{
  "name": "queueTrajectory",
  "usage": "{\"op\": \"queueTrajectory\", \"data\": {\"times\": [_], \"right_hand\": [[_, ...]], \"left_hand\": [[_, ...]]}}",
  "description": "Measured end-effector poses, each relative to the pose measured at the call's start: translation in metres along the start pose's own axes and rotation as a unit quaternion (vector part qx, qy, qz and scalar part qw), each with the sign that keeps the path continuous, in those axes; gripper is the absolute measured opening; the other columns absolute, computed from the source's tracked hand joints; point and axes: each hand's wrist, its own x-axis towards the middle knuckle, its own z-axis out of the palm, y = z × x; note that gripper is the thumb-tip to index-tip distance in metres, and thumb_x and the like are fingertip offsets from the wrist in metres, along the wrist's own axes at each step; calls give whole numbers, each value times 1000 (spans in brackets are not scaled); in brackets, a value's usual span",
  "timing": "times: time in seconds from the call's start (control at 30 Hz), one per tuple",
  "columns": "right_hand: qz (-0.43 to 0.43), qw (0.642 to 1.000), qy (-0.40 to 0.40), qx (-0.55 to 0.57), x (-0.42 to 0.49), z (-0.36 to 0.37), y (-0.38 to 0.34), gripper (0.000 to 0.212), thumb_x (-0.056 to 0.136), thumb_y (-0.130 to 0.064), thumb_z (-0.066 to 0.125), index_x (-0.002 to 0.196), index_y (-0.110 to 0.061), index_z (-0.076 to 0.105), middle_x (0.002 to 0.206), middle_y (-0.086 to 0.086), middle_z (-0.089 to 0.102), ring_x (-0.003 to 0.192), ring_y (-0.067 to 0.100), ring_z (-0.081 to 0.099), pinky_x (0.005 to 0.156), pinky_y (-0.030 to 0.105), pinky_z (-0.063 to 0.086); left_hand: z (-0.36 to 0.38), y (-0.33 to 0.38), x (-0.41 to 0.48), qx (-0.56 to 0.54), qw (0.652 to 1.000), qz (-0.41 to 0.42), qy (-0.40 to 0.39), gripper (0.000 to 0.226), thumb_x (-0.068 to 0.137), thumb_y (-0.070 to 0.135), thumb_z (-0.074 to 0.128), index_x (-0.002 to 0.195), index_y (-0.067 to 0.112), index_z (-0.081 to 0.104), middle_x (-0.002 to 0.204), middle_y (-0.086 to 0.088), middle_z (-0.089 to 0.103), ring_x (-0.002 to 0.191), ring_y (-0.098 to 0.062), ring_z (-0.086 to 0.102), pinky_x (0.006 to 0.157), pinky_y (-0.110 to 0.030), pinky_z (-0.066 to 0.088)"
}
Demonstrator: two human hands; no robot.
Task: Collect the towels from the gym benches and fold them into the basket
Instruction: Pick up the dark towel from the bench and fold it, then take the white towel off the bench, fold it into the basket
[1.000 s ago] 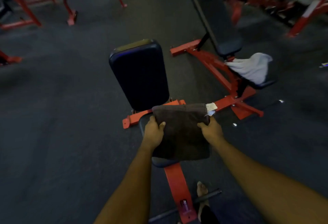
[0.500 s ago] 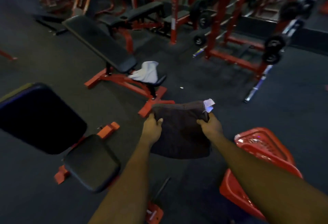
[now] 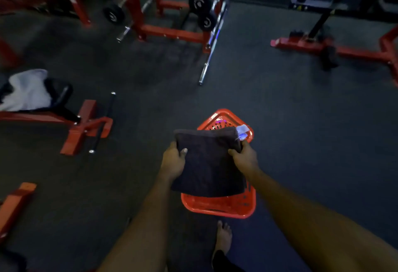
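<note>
The left hand (image 3: 173, 161) grips one side of a folded dark towel (image 3: 210, 162), thumb on top; the right hand (image 3: 245, 158) grips the opposite side. The towel hangs above a red basket (image 3: 217, 208) on the dark floor (image 3: 301, 142). Far left, a white towel (image 3: 27, 89) lies on a bench seat (image 3: 61, 94)
</note>
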Motion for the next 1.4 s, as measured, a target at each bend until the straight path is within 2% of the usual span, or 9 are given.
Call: {"op": "queueTrajectory", "data": {"times": [0.2, 0.33, 0.43, 0.53, 0.67, 0.9, 1.07, 1.17, 1.4], "right_hand": [[67, 998, -6, -12, 36, -4, 79, 37, 87, -13, 64, 124, -10, 58, 109, 9, 67, 97, 23, 60, 81, 26, 40], [142, 986, 11, -88, 58, 4, 102, 46, 87, -26, 64, 128, -7, 55, 121, 21, 65, 113, 39, 61, 90, 37, 48], [170, 978, 17, -117, 63, 4, 95, 42, 89, -37, 58, 114, -5, 63, 116, 22, 67, 110, 40, 63, 86, 38, 50], [118, 988, -1, -101, 67, 11, 63, 26, 88, -26, 59, 99, -6, 70, 102, 17, 72, 101, 33, 67, 77, 31, 46], [46, 995, -28, -85, 66, 37, -14, 16, 87, -22, 58, 90, -10, 69, 91, 11, 72, 90, 27, 67, 80, 34, 53], [-70, 993, -65, -64, 62, 134, -164, 10, 84, -20, 65, 74, -19, 69, 99, 12, 75, 99, 30, 69, 90, 38, 54], [-131, 986, -91, -39, 44, 226, -271, 20, 81, -12, 63, 63, -20, 64, 81, 12, 75, 71, 26, 72, 78, 44, 61], [-170, 977, -121, -39, 27, 276, -324, 20, 84, -10, 62, 66, -19, 63, 84, 12, 73, 63, 19, 66, 67, 34, 60], [-246, 943, -208, -81, 5, 399, -436, 18, 88, -10, 60, 73, -17, 65, 75, 5, 69, 50, 3, 64, 49, 15, 50]], "left_hand": [[72, -14, 21, 26, 998, -36, -43, 42, 95, 19, 54, 134, 5, 45, 128, -20, 59, 119, -38, 55, 95, -35, 41], [88, -28, 33, 66, 993, -48, -80, 55, 96, 24, 54, 143, 2, 35, 140, -22, 46, 131, -38, 43, 107, -38, 33], [78, -25, 38, 87, 990, -55, -99, 55, 98, 27, 51, 143, -1, 35, 144, -24, 42, 135, -37, 39, 109, -35, 30], [50, -15, 41, 67, 993, -44, -86, 53, 97, 28, 52, 140, -1, 40, 142, -21, 47, 130, -35, 47, 109, -39, 38], [-15, -1, 42, 33, 999, -21, -34, 48, 97, 28, 52, 138, 3, 44, 127, -17, 62, 122, -30, 56, 103, -37, 44], [-171, -10, 54, -26, 997, 1, 68, 42, 98, 28, 52, 134, 7, 50, 112, -14, 68, 109, -28, 62, 88, -27, 42], [-302, -49, 67, -36, 989, 13, 145, 38, 97, 25, 53, 129, 4, 51, 104, -15, 68, 100, -28, 63, 76, -22, 39], [-368, -78, 71, -57, 981, -3, 185, 38, 97, 28, 53, 129, 8, 52, 110, -14, 68, 104, -28, 64, 87, -30, 46], [-504, -144, 97, -65, 962, -27, 263, 32, 98, 24, 50, 123, 5, 52, 98, -17, 68, 92, -33, 64, 74, -29, 44]]}}
